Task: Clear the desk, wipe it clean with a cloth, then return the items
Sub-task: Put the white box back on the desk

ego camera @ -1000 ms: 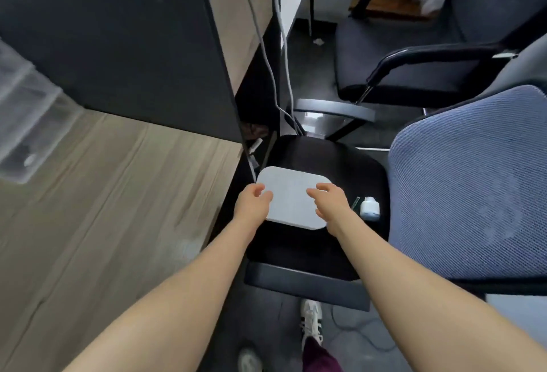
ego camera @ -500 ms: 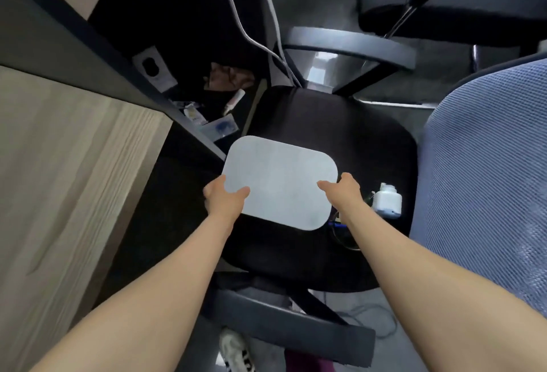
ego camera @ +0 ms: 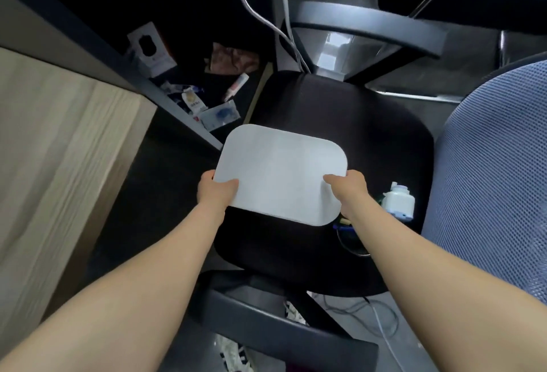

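Now, both hands gripping a white rounded pad (ego camera: 281, 170) above a black chair seat (ego camera: 370, 140), left hand (ego camera: 214, 194) pinching its near-left corner, right hand (ego camera: 347, 189) pinching its right edge, wooden desk (ego camera: 56, 146) at left, small white bottle (ego camera: 399, 203) on the seat.

You had a black office chair seat (ego camera: 349, 135) below you, with its grey armrest (ego camera: 367, 24) at the far side. A blue mesh chair back (ego camera: 497, 170) stood to your right. 2 pale cables (ego camera: 278, 28) ran down toward the seat. Small packets (ego camera: 219, 112) lay scattered on the dark floor under the desk edge.
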Available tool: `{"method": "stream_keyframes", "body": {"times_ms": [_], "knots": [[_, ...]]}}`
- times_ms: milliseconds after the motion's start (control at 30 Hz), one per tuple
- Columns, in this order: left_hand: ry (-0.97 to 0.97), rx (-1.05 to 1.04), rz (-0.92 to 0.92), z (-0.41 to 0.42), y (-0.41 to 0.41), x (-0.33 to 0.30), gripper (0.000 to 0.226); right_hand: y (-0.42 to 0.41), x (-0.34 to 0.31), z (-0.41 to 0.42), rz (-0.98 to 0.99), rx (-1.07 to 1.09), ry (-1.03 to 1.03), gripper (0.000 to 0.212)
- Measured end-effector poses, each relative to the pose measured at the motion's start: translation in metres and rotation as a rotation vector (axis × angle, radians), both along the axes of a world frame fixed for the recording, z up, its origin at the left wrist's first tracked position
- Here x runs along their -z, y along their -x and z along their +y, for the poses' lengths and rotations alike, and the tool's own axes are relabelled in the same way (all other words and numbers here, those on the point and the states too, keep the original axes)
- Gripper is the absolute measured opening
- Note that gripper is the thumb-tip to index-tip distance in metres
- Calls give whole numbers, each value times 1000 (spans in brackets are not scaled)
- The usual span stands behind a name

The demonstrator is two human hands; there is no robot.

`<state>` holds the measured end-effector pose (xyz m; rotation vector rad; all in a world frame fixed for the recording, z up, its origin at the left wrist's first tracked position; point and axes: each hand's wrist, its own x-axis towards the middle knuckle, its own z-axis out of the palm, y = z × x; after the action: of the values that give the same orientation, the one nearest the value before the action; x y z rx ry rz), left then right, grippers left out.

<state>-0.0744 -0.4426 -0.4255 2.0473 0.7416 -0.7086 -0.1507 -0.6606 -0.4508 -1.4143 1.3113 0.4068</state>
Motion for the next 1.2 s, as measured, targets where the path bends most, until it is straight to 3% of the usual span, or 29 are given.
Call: {"method": "stream_keyframes", "body": {"times_ms": [200,333,533,700,800,900,1067,1200], "knots": [[68,-57,9,-7,14,-57,46,0,-62,-16,-40,-66,127,8],[146,-51,-1,-18,25,-104,47,16,-118,-29,-56,-67,217,17],[227,20,-21,-26,47,-186,20,51,-211,-38,-125,9,306,31],[316,40,-133,1,73,-253,30,77,-287,-13,-227,43,344,29],[453,32,-152,34,93,-296,42,93,-330,17,-271,21,370,5],[560,-15,-177,83,111,-334,46,101,-363,56,-347,-22,384,30],[566,-133,-316,200,130,-386,53,95,-421,166,-500,-154,304,39],[527,-223,-409,274,136,-407,50,81,-447,243,-566,-282,155,32]]}}
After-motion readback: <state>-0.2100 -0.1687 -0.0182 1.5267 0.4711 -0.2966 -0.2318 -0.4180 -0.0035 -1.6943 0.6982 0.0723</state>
